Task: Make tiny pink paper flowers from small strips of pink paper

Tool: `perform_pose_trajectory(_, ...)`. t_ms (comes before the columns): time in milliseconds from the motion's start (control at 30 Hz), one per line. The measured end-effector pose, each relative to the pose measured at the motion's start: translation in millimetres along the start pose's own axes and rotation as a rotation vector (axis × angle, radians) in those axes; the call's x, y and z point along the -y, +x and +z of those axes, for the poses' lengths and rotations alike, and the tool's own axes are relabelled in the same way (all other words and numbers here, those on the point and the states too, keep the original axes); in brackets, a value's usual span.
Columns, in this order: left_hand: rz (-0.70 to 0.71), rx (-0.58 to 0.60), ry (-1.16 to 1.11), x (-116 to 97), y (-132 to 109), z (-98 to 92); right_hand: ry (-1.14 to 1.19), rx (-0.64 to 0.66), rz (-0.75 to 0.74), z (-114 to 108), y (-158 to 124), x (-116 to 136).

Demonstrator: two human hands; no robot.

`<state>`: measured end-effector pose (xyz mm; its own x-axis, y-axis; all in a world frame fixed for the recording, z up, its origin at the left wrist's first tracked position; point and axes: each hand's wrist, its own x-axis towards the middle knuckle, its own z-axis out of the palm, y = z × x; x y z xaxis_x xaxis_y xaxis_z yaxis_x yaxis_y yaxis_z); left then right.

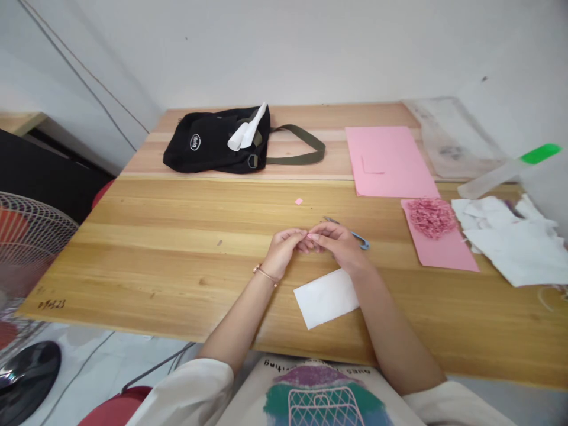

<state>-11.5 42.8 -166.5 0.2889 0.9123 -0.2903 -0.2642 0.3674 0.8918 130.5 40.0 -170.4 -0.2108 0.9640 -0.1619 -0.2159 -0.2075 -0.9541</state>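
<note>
Pink bit [309, 236] of paper is sitting pinched between the fingertips of both hands, just above the wooden table [155, 260] near its middle; it is too small to be showing its shape.

Going from the left, a wire-guarded fan [26, 236] is standing off the table's edge. A black bag [208, 145] is lying at the far side of the table, with a folded white paper [246, 133] resting on it and its olive strap trailing to the right.

The left hand [284, 248], wearing a thin bracelet [265, 274], is curling its fingers in and closing thumb and fingertips on the pink bit. A loose pink scrap [299, 201] is lying on the wood just beyond the hands. A white sheet [326, 297] is lying flat on the table, partly under the right forearm. The right hand [339, 245] is meeting the left, its fingertips likewise nipping the pink bit. Blue-handled scissors [361, 241] are lying just behind it, touching or nearly so.

Further right, a large pink sheet [388, 160] is lying flat, a smaller pink sheet [444, 251] is carrying a heap of pink shreds [432, 216], and white scraps [510, 242] are piling up at the table's right end
</note>
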Motion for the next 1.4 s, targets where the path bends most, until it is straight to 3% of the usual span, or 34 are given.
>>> perform_pose_trajectory(767,0.039,0.019,0.033,0.2,-1.3,1.4,0.020,0.002,0.020,-3.5,-0.2,-3.2)
perform_pose_trajectory(1400,0.015,0.017,-0.090,-1.4,-2.1,2.4,0.038,0.012,0.015,-2.1,-0.1,-0.6)
